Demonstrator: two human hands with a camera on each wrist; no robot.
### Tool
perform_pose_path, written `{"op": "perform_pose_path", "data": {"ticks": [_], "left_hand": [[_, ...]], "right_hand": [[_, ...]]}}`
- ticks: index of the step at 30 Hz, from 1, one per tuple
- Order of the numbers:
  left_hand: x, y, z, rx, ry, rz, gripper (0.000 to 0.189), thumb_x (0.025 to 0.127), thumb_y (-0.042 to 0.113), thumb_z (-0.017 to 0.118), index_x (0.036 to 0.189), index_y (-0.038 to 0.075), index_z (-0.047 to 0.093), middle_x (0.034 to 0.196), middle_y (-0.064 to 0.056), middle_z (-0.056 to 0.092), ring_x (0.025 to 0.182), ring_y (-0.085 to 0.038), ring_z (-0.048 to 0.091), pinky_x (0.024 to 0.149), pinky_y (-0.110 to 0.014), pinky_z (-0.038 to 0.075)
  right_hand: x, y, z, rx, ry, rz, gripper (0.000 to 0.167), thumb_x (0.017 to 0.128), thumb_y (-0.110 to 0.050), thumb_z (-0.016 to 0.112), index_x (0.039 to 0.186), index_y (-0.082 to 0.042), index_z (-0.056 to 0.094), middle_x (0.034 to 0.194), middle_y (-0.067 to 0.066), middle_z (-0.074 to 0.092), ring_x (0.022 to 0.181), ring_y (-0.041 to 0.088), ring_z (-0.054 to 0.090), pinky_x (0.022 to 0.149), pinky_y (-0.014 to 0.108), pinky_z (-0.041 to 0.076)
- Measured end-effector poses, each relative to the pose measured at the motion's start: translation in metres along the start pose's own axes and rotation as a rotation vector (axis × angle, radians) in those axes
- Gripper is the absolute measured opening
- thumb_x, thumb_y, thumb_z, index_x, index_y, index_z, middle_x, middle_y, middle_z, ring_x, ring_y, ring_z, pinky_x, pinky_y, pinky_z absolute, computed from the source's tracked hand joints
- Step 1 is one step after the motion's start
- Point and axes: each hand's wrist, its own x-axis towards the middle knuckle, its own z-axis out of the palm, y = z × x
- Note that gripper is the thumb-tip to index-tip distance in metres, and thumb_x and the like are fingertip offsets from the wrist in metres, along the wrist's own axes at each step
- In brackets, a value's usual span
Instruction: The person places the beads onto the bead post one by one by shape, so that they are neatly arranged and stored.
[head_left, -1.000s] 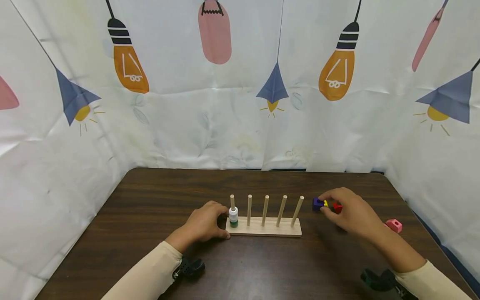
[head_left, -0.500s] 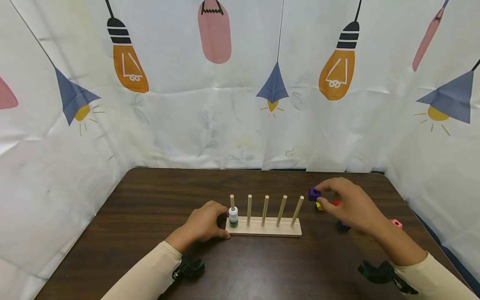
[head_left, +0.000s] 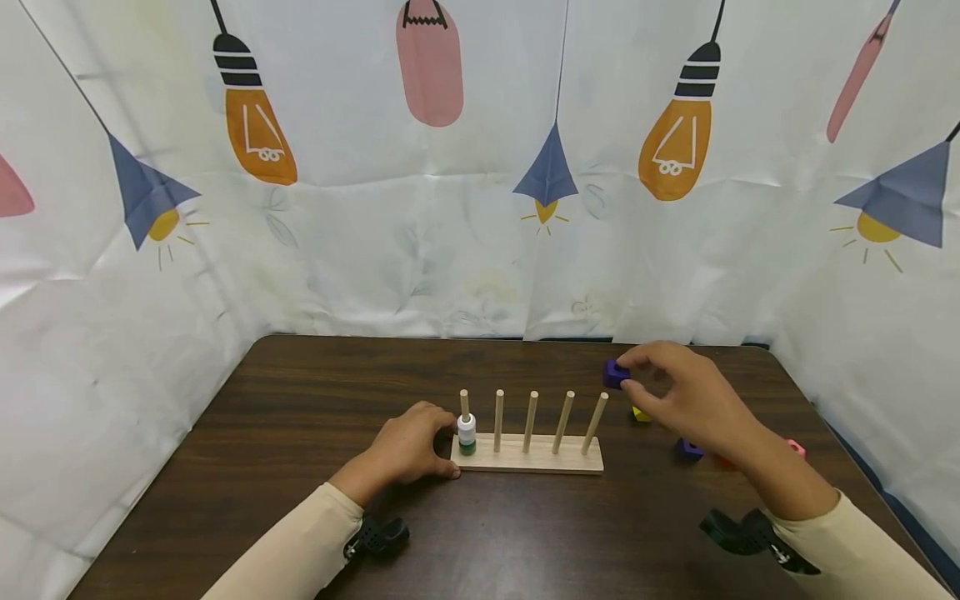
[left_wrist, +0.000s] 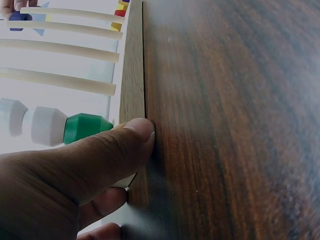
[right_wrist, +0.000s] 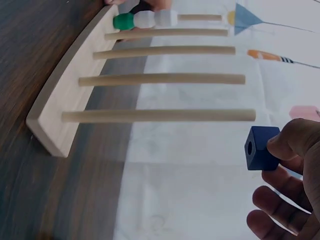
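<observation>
A wooden peg rack (head_left: 527, 463) with several upright pegs stands on the table. Its leftmost peg carries a green bead (left_wrist: 86, 128) at the bottom with two white beads (left_wrist: 48, 126) above it. My left hand (head_left: 405, 444) grips the rack's left end, the thumb on the front edge of the base. Raised off the table, a dark blue cube bead (right_wrist: 262, 148) with a hole through it is pinched between thumb and fingers of my right hand (head_left: 693, 396). That bead is just beyond the rightmost peg (head_left: 596, 423), near its top, in the head view.
Loose beads lie under and beside my right arm: a yellow one (head_left: 641, 414), a dark blue one (head_left: 689, 449) and a pink one (head_left: 796, 447). A white printed curtain (head_left: 450, 267) hangs behind the brown table (head_left: 337, 375).
My right hand has lifted the blue cube bead from among the loose beads and carried it up and left toward the rack. My left hand has stayed in place.
</observation>
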Motion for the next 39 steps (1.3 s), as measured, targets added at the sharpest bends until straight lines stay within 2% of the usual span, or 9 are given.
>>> {"op": "perform_pose_path", "data": {"ticks": [6, 15, 22, 32, 39], "left_hand": [[0.0, 0.001, 0.0, 0.003, 0.002, 0.003, 0.049, 0.067, 0.04, 0.097, 0.107, 0.024, 0.072, 0.113, 0.005, 0.067, 0.116, -0.022, 0.058, 0.08, -0.055, 0.052], [-0.001, 0.004, -0.002, -0.015, 0.014, 0.006, 0.047, 0.065, 0.038, 0.098, 0.101, 0.024, 0.071, 0.109, 0.006, 0.066, 0.112, -0.021, 0.058, 0.078, -0.054, 0.052], [-0.002, 0.004, -0.002, -0.011, 0.013, 0.002, 0.047, 0.065, 0.039, 0.098, 0.101, 0.024, 0.071, 0.11, 0.006, 0.067, 0.114, -0.021, 0.058, 0.078, -0.055, 0.052], [-0.001, 0.004, -0.002, -0.004, 0.01, -0.007, 0.047, 0.066, 0.039, 0.097, 0.102, 0.024, 0.071, 0.11, 0.006, 0.067, 0.114, -0.021, 0.058, 0.079, -0.056, 0.051], [0.0, 0.003, -0.002, 0.003, 0.003, -0.017, 0.047, 0.066, 0.04, 0.097, 0.102, 0.024, 0.071, 0.111, 0.006, 0.067, 0.116, -0.021, 0.058, 0.081, -0.055, 0.052]], "right_hand": [[0.006, -0.009, 0.003, 0.043, 0.001, -0.022, 0.035, 0.085, -0.001, 0.081, 0.115, -0.015, 0.07, 0.115, -0.001, 0.068, 0.094, 0.013, 0.062, 0.077, 0.038, 0.053], [0.014, -0.016, 0.012, 0.084, 0.015, -0.101, 0.034, 0.083, 0.001, 0.082, 0.112, -0.012, 0.071, 0.11, -0.002, 0.069, 0.089, 0.014, 0.064, 0.075, 0.036, 0.054], [0.019, -0.026, 0.017, 0.125, -0.005, -0.106, 0.032, 0.084, -0.001, 0.081, 0.112, -0.012, 0.07, 0.108, -0.002, 0.068, 0.088, 0.014, 0.063, 0.075, 0.038, 0.055], [0.025, -0.04, 0.024, 0.185, -0.051, -0.071, 0.031, 0.085, -0.002, 0.08, 0.113, -0.013, 0.07, 0.112, -0.002, 0.068, 0.088, 0.013, 0.062, 0.075, 0.033, 0.054], [0.029, -0.047, 0.031, 0.212, -0.046, -0.088, 0.03, 0.086, -0.003, 0.08, 0.113, -0.011, 0.07, 0.115, 0.001, 0.068, 0.092, 0.015, 0.062, 0.075, 0.032, 0.055]]}}
